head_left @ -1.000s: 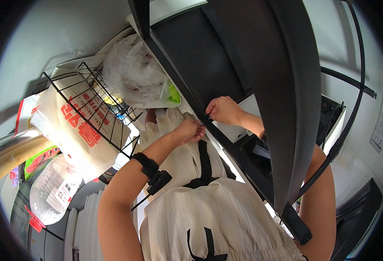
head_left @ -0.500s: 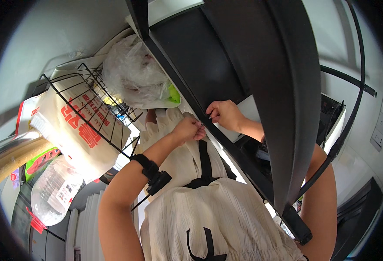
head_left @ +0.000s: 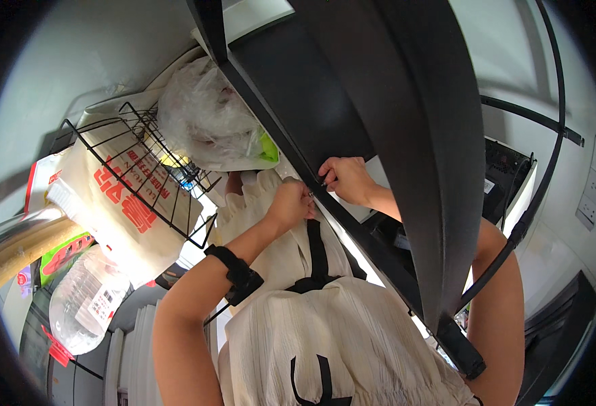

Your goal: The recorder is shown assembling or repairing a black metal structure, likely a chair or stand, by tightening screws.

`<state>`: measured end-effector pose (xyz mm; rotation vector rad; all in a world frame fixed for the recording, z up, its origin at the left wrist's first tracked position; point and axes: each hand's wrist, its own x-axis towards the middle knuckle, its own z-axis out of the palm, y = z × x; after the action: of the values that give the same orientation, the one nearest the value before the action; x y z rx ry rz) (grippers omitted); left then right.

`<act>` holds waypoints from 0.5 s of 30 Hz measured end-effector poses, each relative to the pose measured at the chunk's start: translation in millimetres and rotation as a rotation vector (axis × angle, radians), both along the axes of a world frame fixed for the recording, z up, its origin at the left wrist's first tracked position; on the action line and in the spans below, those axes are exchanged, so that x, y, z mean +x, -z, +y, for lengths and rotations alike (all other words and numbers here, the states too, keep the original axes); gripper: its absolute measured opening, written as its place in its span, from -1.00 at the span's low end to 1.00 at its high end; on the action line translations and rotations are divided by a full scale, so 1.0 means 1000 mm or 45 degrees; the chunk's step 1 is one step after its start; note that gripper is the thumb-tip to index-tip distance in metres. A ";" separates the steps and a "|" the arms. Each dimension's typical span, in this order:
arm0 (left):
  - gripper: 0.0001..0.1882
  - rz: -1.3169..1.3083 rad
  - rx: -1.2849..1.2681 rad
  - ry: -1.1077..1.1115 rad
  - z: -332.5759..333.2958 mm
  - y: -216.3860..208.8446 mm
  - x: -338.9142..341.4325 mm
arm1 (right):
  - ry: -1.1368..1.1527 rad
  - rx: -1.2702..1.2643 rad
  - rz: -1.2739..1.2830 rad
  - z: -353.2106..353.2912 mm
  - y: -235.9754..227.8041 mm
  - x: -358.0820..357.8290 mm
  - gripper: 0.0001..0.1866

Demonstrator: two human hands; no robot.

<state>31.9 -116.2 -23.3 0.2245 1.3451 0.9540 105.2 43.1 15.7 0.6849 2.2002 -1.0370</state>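
A long black bar (head_left: 271, 128) runs diagonally across the middle, beside a flat black panel (head_left: 305, 88). On its near-left side my left hand (head_left: 291, 204) is closed, its fingertips pinched at the bar's edge. Whatever small thing they hold is too tiny to make out. Across the bar my right hand (head_left: 347, 180) is closed too, thumb and fingers pinched against the bar's upper side, with any small part between them hidden. A wide, curved black panel (head_left: 440, 135) passes over my right forearm and hides part of it. On my left forearm sits a black strap with a small device (head_left: 244, 283).
At left, a black wire basket (head_left: 119, 145) stands by a cream bag with red print (head_left: 125, 196) and a clear plastic bag (head_left: 207, 111). A transparent plastic bottle (head_left: 85, 298) lies lower left. A black cable (head_left: 560, 135) curves down the right, near wall sockets (head_left: 590, 196).
The curved black panel and the bar have shifted slightly left in view. Both hands stay pinched at the same place on the bar; my left fingers have curled a little more.
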 end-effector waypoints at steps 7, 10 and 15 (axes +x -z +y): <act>-0.82 -0.017 -0.027 0.188 0.003 -0.003 -0.020 | -0.042 0.025 -0.026 0.002 -0.004 -0.001 -0.75; -0.82 -0.203 -0.061 0.017 0.002 0.000 -0.016 | -0.032 0.050 -0.061 0.001 -0.006 -0.004 -0.73; -0.87 -0.316 -0.171 -0.127 0.005 0.004 -0.009 | 0.000 -0.011 -0.006 0.004 0.001 -0.001 -0.77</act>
<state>23.3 -111.1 -27.1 -0.0628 1.1937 0.9371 104.1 47.1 15.1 0.6833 2.1903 -1.0434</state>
